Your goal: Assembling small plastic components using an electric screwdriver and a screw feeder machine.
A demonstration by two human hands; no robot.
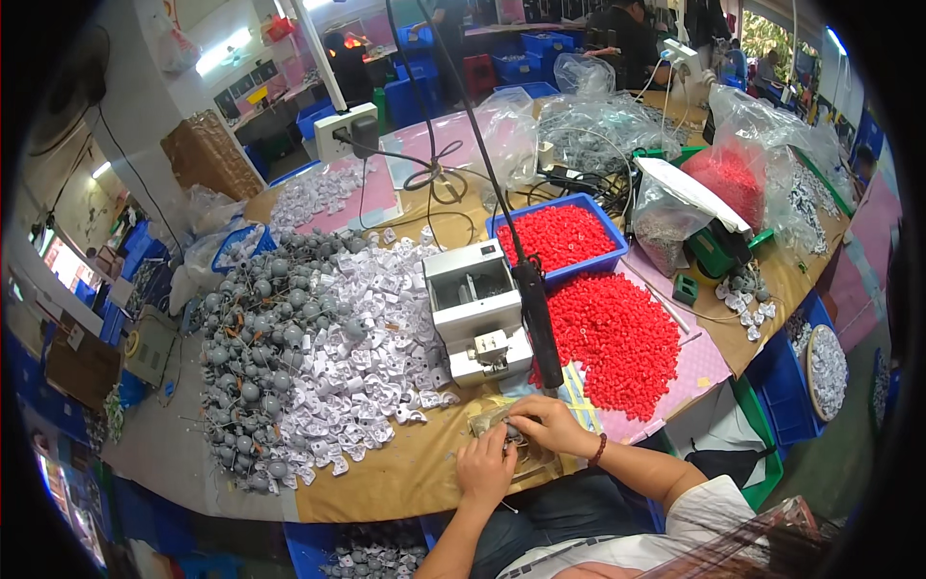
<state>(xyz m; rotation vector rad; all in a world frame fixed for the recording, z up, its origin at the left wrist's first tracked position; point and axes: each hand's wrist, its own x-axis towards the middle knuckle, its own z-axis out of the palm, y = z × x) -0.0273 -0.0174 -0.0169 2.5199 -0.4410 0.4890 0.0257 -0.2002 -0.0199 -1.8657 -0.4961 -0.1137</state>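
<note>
At the near edge of the table my left hand (pixel 485 467) and my right hand (pixel 552 425) meet with fingers closed. Between their fingertips is a small grey part (pixel 514 433), mostly covered. A thin wire end shows below the left hand. Just beyond the hands a black electric screwdriver (pixel 536 323) hangs from a cord, beside a white boxy machine (pixel 476 309). To the left lie a heap of white plastic pieces (pixel 376 328) and a heap of grey round parts with wires (pixel 260 338). Red small pieces (pixel 612 343) are piled on the right.
A blue tray (pixel 617 256) of red pieces stands behind the pile. Cables (pixel 434 174), a power socket (pixel 347 132) and clear plastic bags (pixel 598 125) crowd the back. Blue bins (pixel 776 372) stand off the right edge. A blue bin (pixel 309 550) sits below the near edge. People are farther away.
</note>
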